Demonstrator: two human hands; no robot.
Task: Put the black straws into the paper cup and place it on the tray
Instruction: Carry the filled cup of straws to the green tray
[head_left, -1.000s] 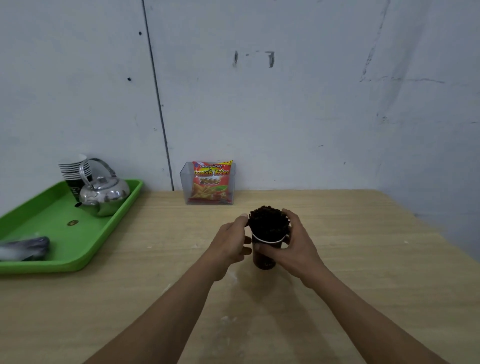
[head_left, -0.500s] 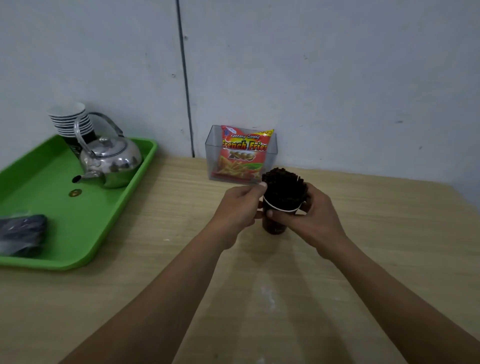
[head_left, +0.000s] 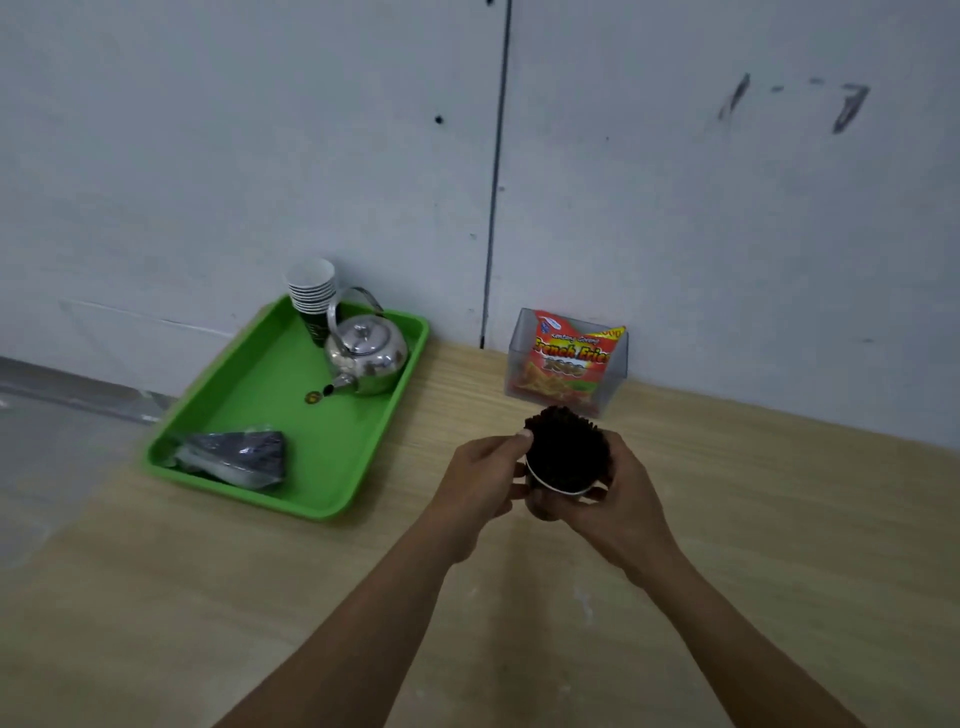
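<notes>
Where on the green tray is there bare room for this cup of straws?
In the tray, bare green floor runs between the kettle and the wrapped bundle, plus the near right corner. The far end is crowded by kettle and cup stack.

Table (head_left: 779, 519) with green tray (head_left: 270, 384), probably plastic box (head_left: 618, 374)

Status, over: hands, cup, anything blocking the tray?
Both gripping paper cup: left hand, right hand; straws inside. Over table, not yet on tray. On it: kettle, cup stack, bag; middle bare.
</notes>
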